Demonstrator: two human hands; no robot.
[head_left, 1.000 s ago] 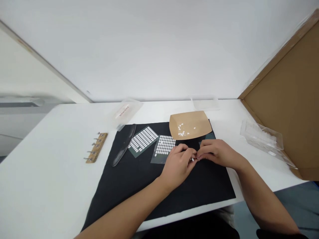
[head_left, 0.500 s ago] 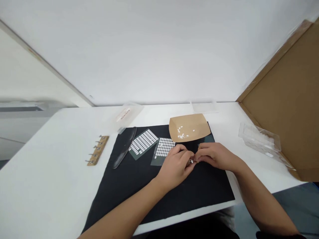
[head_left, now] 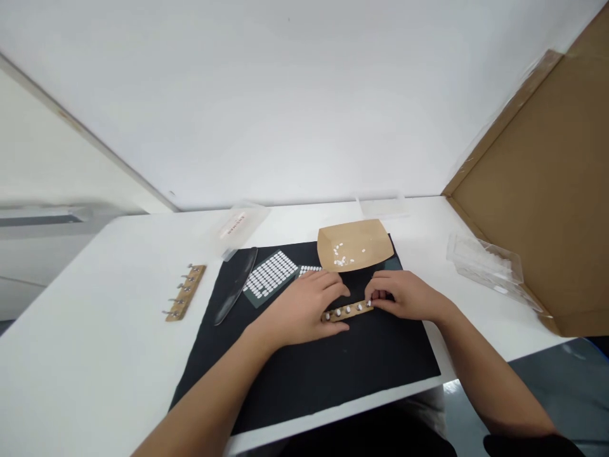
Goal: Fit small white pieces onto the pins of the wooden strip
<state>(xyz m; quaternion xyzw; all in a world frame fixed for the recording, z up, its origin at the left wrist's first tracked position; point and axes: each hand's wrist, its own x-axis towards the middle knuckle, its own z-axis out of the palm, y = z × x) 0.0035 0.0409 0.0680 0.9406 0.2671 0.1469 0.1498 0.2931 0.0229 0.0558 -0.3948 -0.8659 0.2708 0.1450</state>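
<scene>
A narrow wooden strip (head_left: 353, 309) with several metal clips lies on the black mat (head_left: 304, 381), small white oval pieces sitting on the clips. My left hand (head_left: 309, 308) holds its left end between thumb and fingers, covering that end. At the other end, my right hand (head_left: 399, 295) has its fingertips pinched by the last clip and its white oval piece (head_left: 369, 303); what exactly they grip is too small to tell. Just behind the hands is a brown paper tray (head_left: 375, 244) holding loose white ovals.
Left of my hands lie a green sheet of white ovals (head_left: 269, 277), a second sheet (head_left: 309, 270) partly covered, and a dark curved object (head_left: 236, 285). Another clip strip (head_left: 186, 293) rests farther left. Clear plastic boxes (head_left: 485, 260) and a cardboard panel (head_left: 533, 190) stand right.
My left hand has shifted left and opened up around the strip, exposing its row of clips and ovals. My right hand stays at the right end. The view has moved slightly.
</scene>
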